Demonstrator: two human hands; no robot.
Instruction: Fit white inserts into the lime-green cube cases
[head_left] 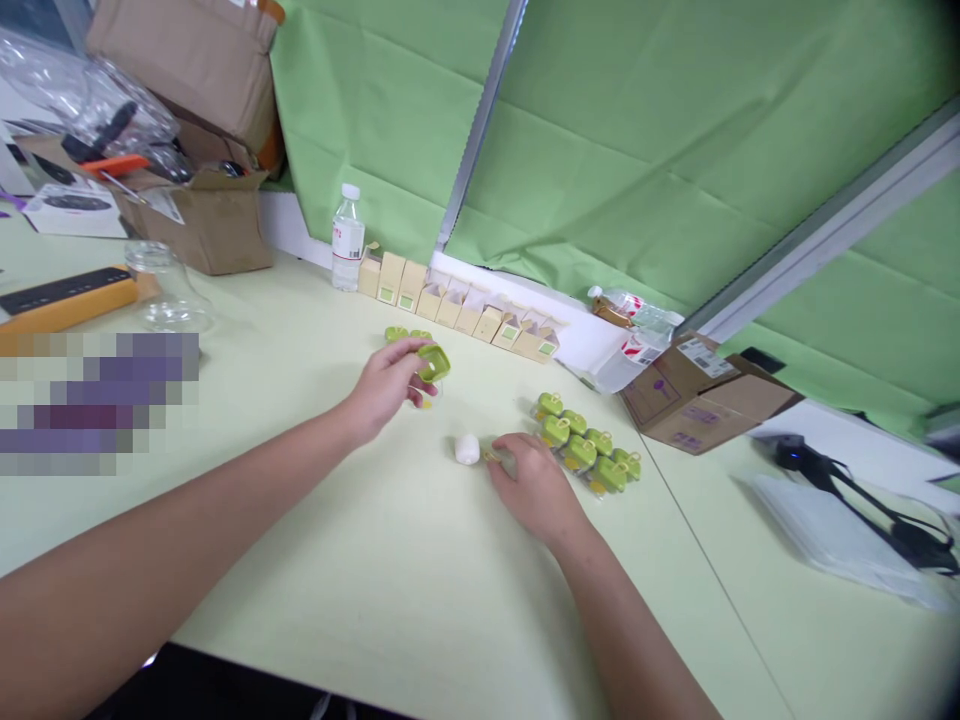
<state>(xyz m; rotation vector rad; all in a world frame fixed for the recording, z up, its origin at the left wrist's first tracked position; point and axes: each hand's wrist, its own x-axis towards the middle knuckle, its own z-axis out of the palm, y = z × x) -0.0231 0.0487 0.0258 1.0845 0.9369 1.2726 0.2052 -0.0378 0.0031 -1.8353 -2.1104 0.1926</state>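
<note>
My left hand grips a small green case between thumb and fingers, just above the pale green table. Two more green pieces lie behind it. My right hand rests on the table with its fingers curled over something small near a white rounded object. A cluster of several green cases with yellow loops lies just right of my right hand.
A row of small cream boxes lines the back wall beside a water bottle. Cardboard boxes sit at right and far left. A glass jar, plastic bags and a black cable are also there.
</note>
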